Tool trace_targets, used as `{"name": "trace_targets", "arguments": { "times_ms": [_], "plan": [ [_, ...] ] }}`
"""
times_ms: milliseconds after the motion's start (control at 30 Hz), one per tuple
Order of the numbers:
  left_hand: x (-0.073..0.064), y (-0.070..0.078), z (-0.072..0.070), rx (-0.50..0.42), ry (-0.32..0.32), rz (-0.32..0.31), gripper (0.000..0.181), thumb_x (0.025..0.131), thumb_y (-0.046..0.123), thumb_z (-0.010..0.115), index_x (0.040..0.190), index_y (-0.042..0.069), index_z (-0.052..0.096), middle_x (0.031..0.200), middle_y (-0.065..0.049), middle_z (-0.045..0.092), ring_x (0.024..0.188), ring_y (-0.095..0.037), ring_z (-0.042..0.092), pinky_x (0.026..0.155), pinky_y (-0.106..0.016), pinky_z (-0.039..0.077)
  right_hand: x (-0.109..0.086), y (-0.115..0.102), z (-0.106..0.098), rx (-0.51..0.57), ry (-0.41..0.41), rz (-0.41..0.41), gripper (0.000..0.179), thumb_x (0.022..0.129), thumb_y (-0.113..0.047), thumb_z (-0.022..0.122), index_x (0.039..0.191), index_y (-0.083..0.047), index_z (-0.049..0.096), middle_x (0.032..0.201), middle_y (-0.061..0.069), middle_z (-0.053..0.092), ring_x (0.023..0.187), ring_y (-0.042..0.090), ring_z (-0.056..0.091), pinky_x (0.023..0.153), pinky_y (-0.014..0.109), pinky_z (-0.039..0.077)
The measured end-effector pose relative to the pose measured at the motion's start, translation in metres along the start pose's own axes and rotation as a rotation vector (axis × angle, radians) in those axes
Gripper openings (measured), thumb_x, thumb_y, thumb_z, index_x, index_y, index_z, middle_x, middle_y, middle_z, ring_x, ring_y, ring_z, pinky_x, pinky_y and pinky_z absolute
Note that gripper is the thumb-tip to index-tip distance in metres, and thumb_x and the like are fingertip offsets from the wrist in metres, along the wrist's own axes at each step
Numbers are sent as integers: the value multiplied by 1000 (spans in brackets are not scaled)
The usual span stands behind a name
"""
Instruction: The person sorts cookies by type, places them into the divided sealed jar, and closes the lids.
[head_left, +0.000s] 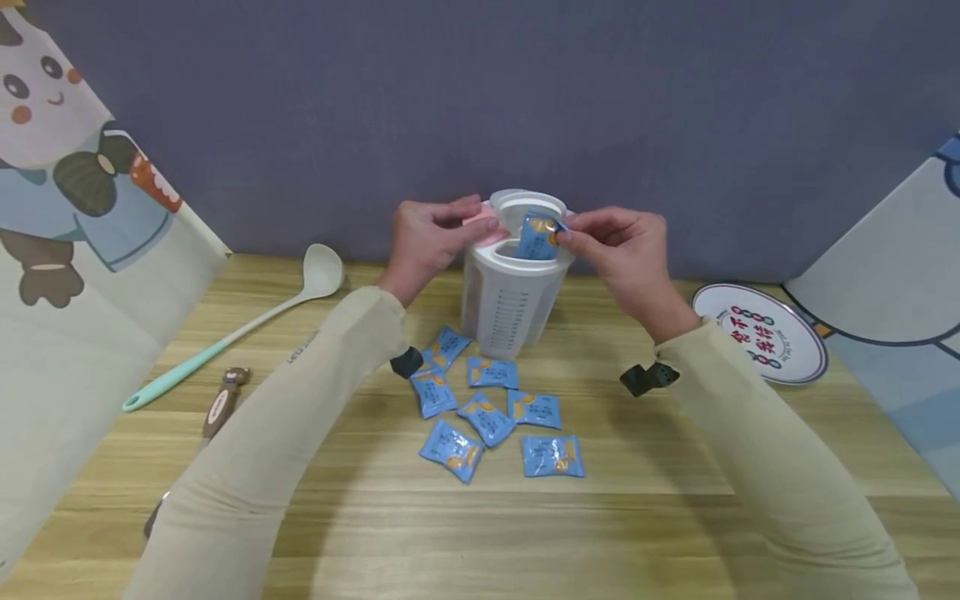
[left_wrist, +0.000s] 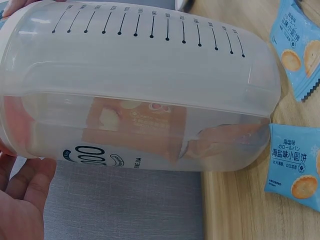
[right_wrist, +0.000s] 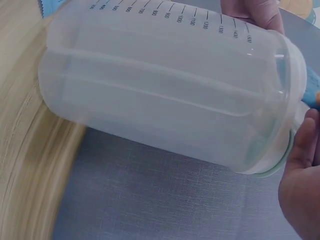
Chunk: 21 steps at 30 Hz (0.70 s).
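Observation:
A clear storage container (head_left: 504, 312) with a white rim and measuring marks stands upright on the table by the back wall. At its top, my left hand (head_left: 435, 240) pinches a pink lid flap (head_left: 487, 223) between thumb and fingers. My right hand (head_left: 626, 254) pinches a blue biscuit packet (head_left: 537, 236) by its corner, partly inside the container's opening. Through the container wall, the left wrist view shows orange packets (left_wrist: 135, 125) in one compartment. The compartment facing the right wrist camera looks bare, and a green edge (right_wrist: 277, 167) shows at the rim there.
Several blue biscuit packets (head_left: 491, 417) lie in front of the container. To the left are a ladle (head_left: 322, 271) with a mint handle and a brown-handled utensil (head_left: 221, 404), partly under the left sleeve. An oval white plate (head_left: 795, 350) lies at the right.

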<state>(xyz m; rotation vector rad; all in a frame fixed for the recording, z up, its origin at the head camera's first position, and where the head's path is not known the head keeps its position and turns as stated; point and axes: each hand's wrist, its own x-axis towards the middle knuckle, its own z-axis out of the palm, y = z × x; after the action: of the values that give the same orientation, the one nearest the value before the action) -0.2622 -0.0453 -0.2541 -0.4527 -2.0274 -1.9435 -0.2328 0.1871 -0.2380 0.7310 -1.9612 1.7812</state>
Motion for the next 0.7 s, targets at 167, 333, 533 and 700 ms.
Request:
{"name": "trace_targets", "arguments": {
  "times_ms": [167, 333, 533, 700],
  "plan": [
    [-9, 16, 0, 9, 1, 5, 29, 74, 7, 81, 96, -9, 70, 103, -17, 68, 98, -24, 66, 81, -25, 52, -1, 2, 0, -19, -3, -37, 9, 75, 11, 75, 82, 6, 72, 79, 17, 70, 68, 17, 66, 62, 24, 54],
    [-8, 15, 1, 4, 4, 12, 29, 74, 6, 82, 95, -9, 70, 103, -18, 67, 98, -24, 66, 80, -25, 52, -2, 3, -1, 4, -9, -45, 8, 75, 14, 73, 82, 11, 70, 80, 15, 70, 69, 15, 66, 61, 22, 53],
    [-7, 14, 2, -8, 10, 11, 28, 73, 5, 81, 95, -9, 70, 102, -18, 67, 97, -24, 66, 80, -25, 53, -2, 4, -1, 4, -13, -54, 8, 76, 15, 71, 83, 16, 67, 82, 12, 71, 71, 16, 66, 63, 22, 53],
    [-7, 13, 2, -17, 10, 7, 29, 73, 5, 82, 95, -9, 70, 101, -18, 67, 96, -21, 66, 80, -25, 53, -2, 4, -1, 23, -20, -55, 8, 76, 16, 70, 83, 17, 67, 82, 12, 71, 71, 16, 66, 63, 22, 53]
  ]
}}
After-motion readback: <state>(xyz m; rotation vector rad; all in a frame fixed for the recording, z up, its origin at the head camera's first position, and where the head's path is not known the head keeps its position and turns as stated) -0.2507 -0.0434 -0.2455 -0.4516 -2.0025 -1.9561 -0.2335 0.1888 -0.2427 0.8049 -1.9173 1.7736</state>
